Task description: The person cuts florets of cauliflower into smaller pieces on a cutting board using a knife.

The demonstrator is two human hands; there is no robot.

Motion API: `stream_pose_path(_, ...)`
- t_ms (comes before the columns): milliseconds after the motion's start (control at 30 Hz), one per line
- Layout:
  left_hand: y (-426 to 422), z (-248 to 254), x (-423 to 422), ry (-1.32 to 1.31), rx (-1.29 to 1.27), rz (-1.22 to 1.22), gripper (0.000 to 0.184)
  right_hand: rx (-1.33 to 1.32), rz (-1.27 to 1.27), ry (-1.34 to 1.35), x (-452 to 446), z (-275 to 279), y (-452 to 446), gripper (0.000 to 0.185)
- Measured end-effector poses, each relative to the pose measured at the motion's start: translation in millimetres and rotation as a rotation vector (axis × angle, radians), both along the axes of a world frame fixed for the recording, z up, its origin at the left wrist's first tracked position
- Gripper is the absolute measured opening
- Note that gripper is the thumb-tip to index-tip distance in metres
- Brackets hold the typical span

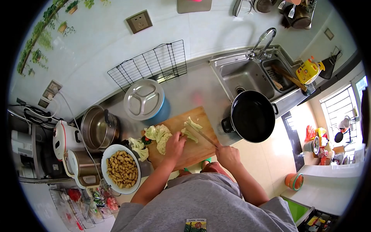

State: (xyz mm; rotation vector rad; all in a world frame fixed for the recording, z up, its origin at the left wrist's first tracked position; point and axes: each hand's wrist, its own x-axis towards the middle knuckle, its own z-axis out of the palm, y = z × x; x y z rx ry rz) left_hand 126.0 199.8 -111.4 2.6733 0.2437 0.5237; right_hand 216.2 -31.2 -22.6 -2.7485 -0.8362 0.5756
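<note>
A wooden cutting board (205, 116) lies at a slant on the counter in front of me. In my right hand (228, 156) is a kitchen knife (206, 138), its blade pointing up and left across the board. Cut cauliflower pieces (189, 134) rest along the blade's left side. My left hand (176, 145), fingers curled, presses against a larger piece of cauliflower (162, 135); the fingertips are partly hidden. More cauliflower (138, 149) sits over the board's left edge, beside something small and red (146, 140).
A black pot (253, 116) stands right of the board, near the sink (241, 75). Behind the board is a blue container with a divided steel lid (144, 99). To the left are a bowl of peanuts (123, 170), a steel pot (99, 127) and a rice cooker (65, 139).
</note>
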Motion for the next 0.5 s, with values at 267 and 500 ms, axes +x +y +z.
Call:
stream_pose_path(267, -2, 4, 0, 0.007, -0.003, 0.008, 0.023, -0.044, 0.021, 0.054, -1, 18, -2, 0.028)
stream_pose_path(500, 3, 8, 12, -0.040, 0.020, -0.096, 0.028, -0.046, 0.024, 0.119, -4, 17, -5, 0.027)
